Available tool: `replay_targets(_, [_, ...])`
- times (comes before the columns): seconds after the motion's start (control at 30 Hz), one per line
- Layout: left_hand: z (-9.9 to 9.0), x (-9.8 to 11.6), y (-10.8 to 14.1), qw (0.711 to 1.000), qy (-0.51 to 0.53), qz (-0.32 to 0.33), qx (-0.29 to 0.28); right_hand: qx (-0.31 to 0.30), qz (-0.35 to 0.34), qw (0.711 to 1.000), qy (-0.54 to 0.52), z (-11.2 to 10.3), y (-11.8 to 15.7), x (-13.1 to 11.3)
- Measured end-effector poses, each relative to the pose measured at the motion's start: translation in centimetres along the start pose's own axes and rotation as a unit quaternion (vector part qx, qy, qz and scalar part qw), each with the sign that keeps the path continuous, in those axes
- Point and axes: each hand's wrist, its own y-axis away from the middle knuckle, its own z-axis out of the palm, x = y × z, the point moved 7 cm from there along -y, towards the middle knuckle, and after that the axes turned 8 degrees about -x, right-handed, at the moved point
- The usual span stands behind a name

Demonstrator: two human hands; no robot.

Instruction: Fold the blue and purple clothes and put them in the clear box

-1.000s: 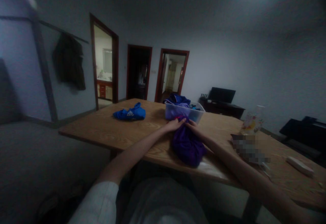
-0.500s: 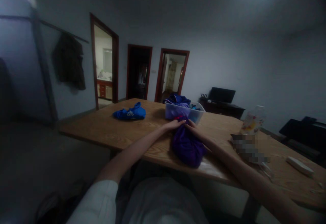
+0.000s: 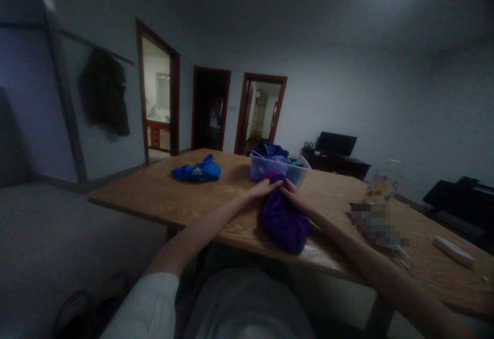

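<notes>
A dark purple cloth bag (image 3: 285, 223) lies bunched near the front edge of the wooden table (image 3: 216, 202). My left hand (image 3: 264, 188) grips its gathered upper end from the left. From the right, my right hand (image 3: 291, 193) is closed on the same gathered part. A bit of red or pink shows at the top, between the hands. Just behind them stands a translucent plastic bin (image 3: 299, 174) heaped with blue and purple cloth (image 3: 268, 151). To the left on the table rests a bright blue cloth bundle (image 3: 197, 170) with a pale print.
On the right of the table are a clear jug (image 3: 383, 182) with a floral pattern, a pixelated packet (image 3: 378, 226) and a long white object (image 3: 453, 251). A television (image 3: 336, 143) sits on a dark cabinet (image 3: 341, 164) by the far wall.
My fingers shift slightly at the top of the purple bag, and the red bit there looks different. The bag's body and the other things stay in place.
</notes>
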Motion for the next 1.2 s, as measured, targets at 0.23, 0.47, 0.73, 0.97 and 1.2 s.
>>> replay_targets(0.23, [0.4,-0.3,-0.1,0.998,-0.042,0.025,-0.031,-0.045,-0.027,0.998,0.019,1.1,0.0,0.2])
replay_targets(0.47, [0.5,-0.6,-0.2,0.997,-0.056,0.018,-0.044,-0.053,-0.034,0.998,0.026,1.3,0.1,-0.2])
replay_targets(0.73, [0.1,0.0,0.9,0.980,-0.181,-0.080,-0.010,-0.064,-0.028,0.996,0.056,1.7,0.3,-1.1])
replay_targets(0.97, [0.0,0.9,1.5,0.968,-0.233,-0.094,-0.015,-0.064,-0.039,0.995,0.073,1.9,0.1,-0.4])
replay_targets(1.2, [0.1,0.8,1.2,0.949,-0.299,-0.095,-0.017,-0.064,-0.037,0.995,0.072,1.9,0.2,-0.8])
